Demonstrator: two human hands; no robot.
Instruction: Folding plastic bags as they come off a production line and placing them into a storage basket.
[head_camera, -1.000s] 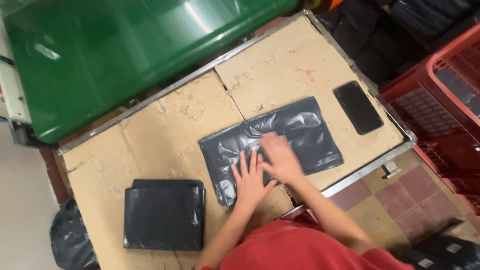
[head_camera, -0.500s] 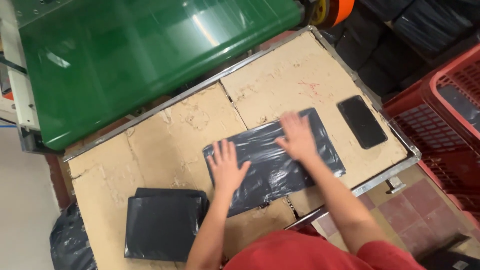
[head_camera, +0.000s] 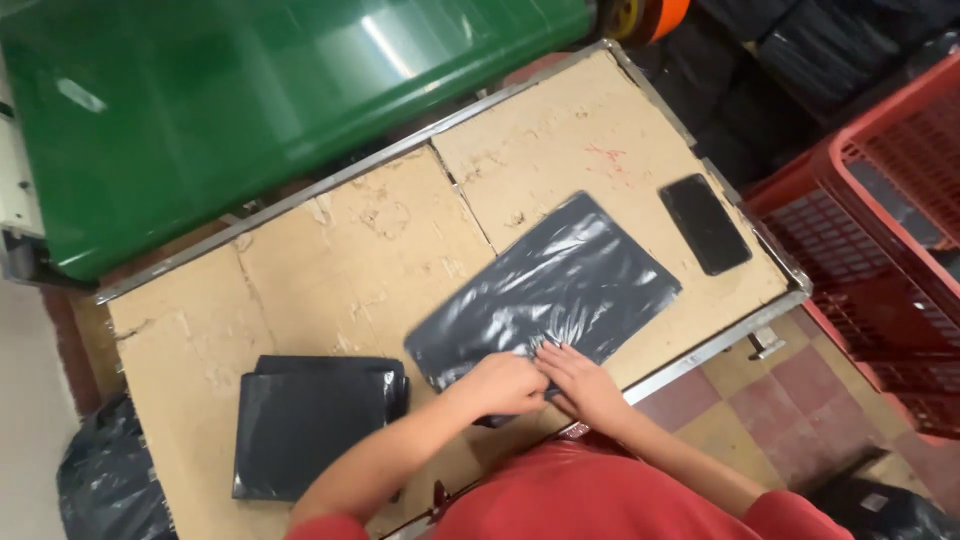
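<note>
A flat black plastic bag (head_camera: 560, 290) lies spread on the cardboard-covered table (head_camera: 370, 240). My left hand (head_camera: 500, 385) and my right hand (head_camera: 580, 378) meet at the bag's near edge, fingers pinching the plastic there. To the left of my hands sits a stack of folded black bags (head_camera: 315, 420). My red sleeves fill the bottom of the view.
A black phone (head_camera: 704, 224) lies near the table's right edge. A green bin (head_camera: 250, 100) stands behind the table. A red plastic crate (head_camera: 890, 230) is on the right, and black bags (head_camera: 100, 490) lie on the floor at bottom left.
My hands were spread apart, flat on the bag. They have now drawn back together at its near edge.
</note>
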